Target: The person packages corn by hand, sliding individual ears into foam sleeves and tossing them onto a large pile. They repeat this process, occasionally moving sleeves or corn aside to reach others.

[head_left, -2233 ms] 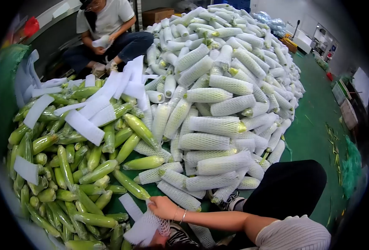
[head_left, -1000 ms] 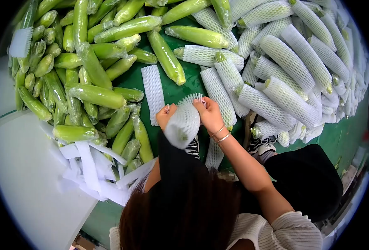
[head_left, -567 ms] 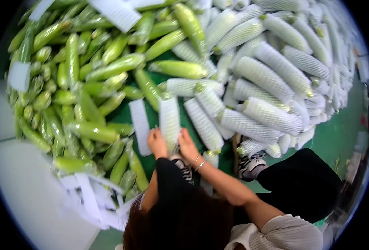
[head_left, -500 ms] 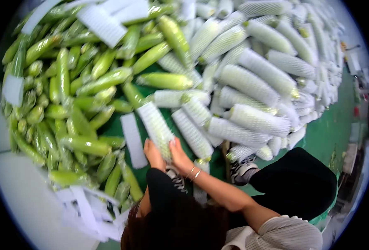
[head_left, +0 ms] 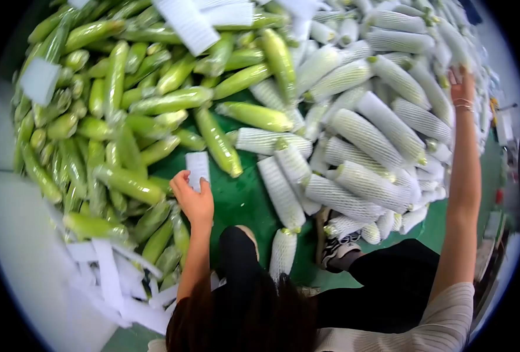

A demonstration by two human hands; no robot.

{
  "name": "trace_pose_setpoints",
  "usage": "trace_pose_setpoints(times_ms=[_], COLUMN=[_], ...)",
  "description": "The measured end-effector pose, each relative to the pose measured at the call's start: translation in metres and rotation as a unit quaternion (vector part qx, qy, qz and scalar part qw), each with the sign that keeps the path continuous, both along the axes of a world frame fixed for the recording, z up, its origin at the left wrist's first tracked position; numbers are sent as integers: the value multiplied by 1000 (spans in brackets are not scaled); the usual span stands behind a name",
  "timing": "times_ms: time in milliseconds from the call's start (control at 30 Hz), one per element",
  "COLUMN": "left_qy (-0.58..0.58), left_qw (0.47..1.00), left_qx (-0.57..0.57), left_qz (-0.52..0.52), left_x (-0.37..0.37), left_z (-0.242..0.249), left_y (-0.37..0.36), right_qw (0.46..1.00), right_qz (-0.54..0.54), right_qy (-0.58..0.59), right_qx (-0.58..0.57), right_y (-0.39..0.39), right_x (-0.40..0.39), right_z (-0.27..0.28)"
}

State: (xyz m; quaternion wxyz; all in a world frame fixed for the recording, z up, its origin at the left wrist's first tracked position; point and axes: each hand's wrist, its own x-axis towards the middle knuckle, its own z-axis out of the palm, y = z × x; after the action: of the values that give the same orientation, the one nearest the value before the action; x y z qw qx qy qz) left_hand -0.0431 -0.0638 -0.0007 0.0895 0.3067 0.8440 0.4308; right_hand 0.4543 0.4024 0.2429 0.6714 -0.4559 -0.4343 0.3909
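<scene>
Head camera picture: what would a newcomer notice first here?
A big heap of corn ears in white foam nets fills the upper right, where the right hand reaches out over it. Bare green ears crowd the left, and the left hand grips a flat foam net on the green floor.

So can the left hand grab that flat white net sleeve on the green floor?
Probably yes. The left hand already has its fingers on the flat foam net sleeve, which lies on the bare green floor with nothing on top of it. The bare green corn lies beside it, not across it.
</scene>
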Motion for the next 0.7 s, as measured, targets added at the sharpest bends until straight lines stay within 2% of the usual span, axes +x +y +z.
trace_pose_setpoints(times_ms=[33, 67, 100, 133, 167, 233, 267, 300, 333, 367, 400, 433, 467, 500, 533, 567, 600, 633, 667, 700], left_qy=[71, 87, 99, 103, 122, 149, 90, 29, -17, -46, -58, -74, -75, -243, -399, -502, -482, -460, -471, -483], left_qw=[997, 993, 988, 987, 979, 965, 964, 957, 978, 983, 982, 981, 981, 959, 897, 845, 858, 871, 867, 836], left_qx=[-40, -78, -114, -118, -160, -207, -242, -277, -186, -132, -117, -101, -103, 9, 124, 153, 141, 129, 104, 168], left_qz=[-14, -23, -32, -26, -42, -57, -68, -76, -91, -121, -135, -147, -147, -149, -146, -105, -107, -110, -124, -198], left_x=[-7, -9, -6, -5, -5, -9, -10, -11, -12, -10, -6, -3, -7, -13, -22, -38, -42, -44, -34, -26], left_z=[-6, -11, -17, -26, -34, -36, -33, -31, -32, -23, -9, 3, 10, 15, 17, 17, 11, 10, 8, -7], left_y=[-9, -12, -13, -11, -9, -10, -11, -13, -19, -23, -24, -26, -26, -25, -25, -28, -22, -12, 1, 3], right_qw=[997, 989, 957, 806, 859, 815, 807, 781, 789, 803, 796, 797, 818, 836, 867, 865, 822, 778, 786, 795], right_qz=[-72, -31, 9, 48, 175, 399, 425, 494, 470, 461, 507, 533, 506, 477, 454, 413, 360, 381, 377, 371], right_qy=[-3, -146, -288, -570, -471, -411, -410, -382, -391, -376, -330, -279, -265, -252, -79, 97, 293, 309, 312, 314], right_qx=[-3, 14, 36, 152, 93, -94, -2, 16, 56, 39, -34, -52, -77, -101, -189, -268, -329, -393, -378, -364], right_y=[-2, -20, -42, -50, -138, -267, -305, -331, -354, -371, -379, -381, -382, -381, -378, -374, -370, -364, -372, -383], right_x=[-27, -63, -98, -116, -195, -302, -335, -363, -383, -399, -410, -416, -414, -411, -408, -406, -405, -395, -401, -409], right_z=[3, -18, -44, -96, -117, -138, -177, -196, -228, -248, -243, -242, -239, -230, -240, -249, -238, -227, -240, -260])
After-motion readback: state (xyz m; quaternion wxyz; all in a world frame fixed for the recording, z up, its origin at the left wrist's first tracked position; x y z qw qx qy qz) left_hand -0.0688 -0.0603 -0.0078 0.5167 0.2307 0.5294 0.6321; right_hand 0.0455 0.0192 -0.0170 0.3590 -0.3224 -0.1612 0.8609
